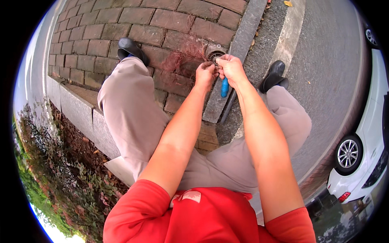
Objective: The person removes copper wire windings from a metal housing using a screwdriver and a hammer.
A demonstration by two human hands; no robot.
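My left hand and my right hand meet above the seam between brick paving and kerb. Both have their fingers closed in a pinch; what lies between the fingertips is too small to make out. Just beyond the fingertips is a round, dark metal piece with a ring-like rim, partly covered by my hands. A blue handle sticks out below my right hand; its upper end is hidden, and I cannot tell whether the hand grips it. Left of my hands, a loose tangle of thin reddish strands spreads over the bricks.
A grey stone kerb separates the brick paving from the asphalt road. My dark shoes stand on either side of the kerb. Shrubs grow at the left; a white car is at the right.
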